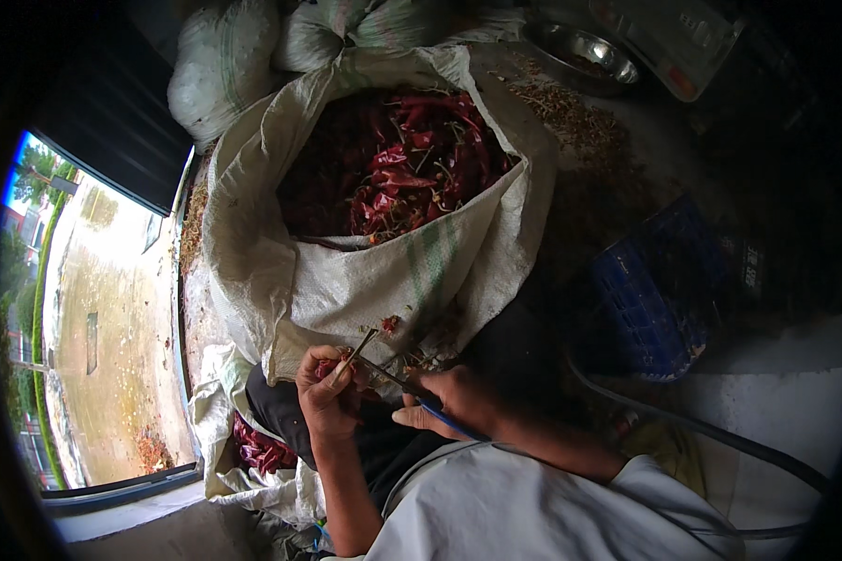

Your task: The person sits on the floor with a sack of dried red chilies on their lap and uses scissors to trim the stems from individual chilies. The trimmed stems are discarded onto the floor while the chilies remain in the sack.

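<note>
My left hand [327,402] is closed on a dried red chili pepper [325,368], its fingers partly covering it. A thin, stem-like piece [361,345] sticks up from the fingertips. Scissors with a blue handle [444,418] are gripped in my right hand [454,393]. Their dark blades [385,373] point left and reach the fingers of my left hand; how far apart the blades are is hard to make out. Both hands are above my lap, just in front of a large white woven sack [365,285] full of dried red chilies [398,173].
A smaller sack [217,477] with more red chilies stands at lower left. Stuffed sacks [223,70] lie at the back, near a metal bowl [585,56]. Stem scraps [571,117] litter the floor. To the right are a blue crate [650,299] and a black hose [711,430].
</note>
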`<state>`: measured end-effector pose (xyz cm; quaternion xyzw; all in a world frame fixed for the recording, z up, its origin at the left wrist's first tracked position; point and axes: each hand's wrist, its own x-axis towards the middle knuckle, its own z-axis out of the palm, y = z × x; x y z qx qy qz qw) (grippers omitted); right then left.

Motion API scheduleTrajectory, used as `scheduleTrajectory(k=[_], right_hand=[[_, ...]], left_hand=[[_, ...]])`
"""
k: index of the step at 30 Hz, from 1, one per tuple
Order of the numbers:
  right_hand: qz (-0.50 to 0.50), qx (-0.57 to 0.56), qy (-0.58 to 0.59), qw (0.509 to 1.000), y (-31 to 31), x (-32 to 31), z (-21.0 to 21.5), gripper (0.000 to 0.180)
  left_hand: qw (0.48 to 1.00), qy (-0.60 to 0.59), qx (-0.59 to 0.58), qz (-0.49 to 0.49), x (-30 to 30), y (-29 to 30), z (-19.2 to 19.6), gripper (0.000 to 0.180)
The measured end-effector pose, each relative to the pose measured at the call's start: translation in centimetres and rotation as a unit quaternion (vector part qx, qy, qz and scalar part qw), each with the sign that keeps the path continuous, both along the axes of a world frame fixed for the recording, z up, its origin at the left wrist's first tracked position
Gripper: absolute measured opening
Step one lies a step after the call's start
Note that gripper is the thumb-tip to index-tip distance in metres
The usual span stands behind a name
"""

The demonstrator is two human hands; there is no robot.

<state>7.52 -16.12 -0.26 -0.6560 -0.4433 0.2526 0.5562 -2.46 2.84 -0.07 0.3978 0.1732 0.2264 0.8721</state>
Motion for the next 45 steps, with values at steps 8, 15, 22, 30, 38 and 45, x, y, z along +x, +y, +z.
scheduleTrajectory(k=[8, 15, 22, 30, 38, 45], right_hand=[[0.253, 0.091, 0.608, 0.748, -0.7, -0.7, -0.1, 0.025], [0.165, 0.125, 0.467, 0.86, -1.9, 1.7, -1.9, 0.051], [0.166, 0.108, 0.469, 0.861, -2.5, 1.1, -4.0, 0.057], [0.171, 0.059, 0.476, 0.861, -3.0, 1.5, -4.5, 0.047], [0.154, 0.021, 0.45, 0.879, -3.4, 1.4, -4.1, 0.047], [0.113, 0.014, 0.364, 0.924, -1.7, 1.0, -1.4, 0.05]], left_hand=[[0.992, -0.095, -0.084, 0.012, 0.5, -1.6, -2.3, 0.021], [0.994, -0.109, -0.015, 0.0, 0.0, 0.2, 0.8, 0.021], [0.953, 0.08, 0.28, 0.084, 8.2, 6.1, 7.5, 0.016], [0.454, 0.415, 0.788, -0.011, 18.6, 16.9, 4.1, 0.021], [0.638, 0.254, 0.727, -0.001, 17.2, 15.4, 6.9, 0.026], [0.819, 0.202, 0.534, 0.06, 10.8, 8.5, 9.5, 0.036]])
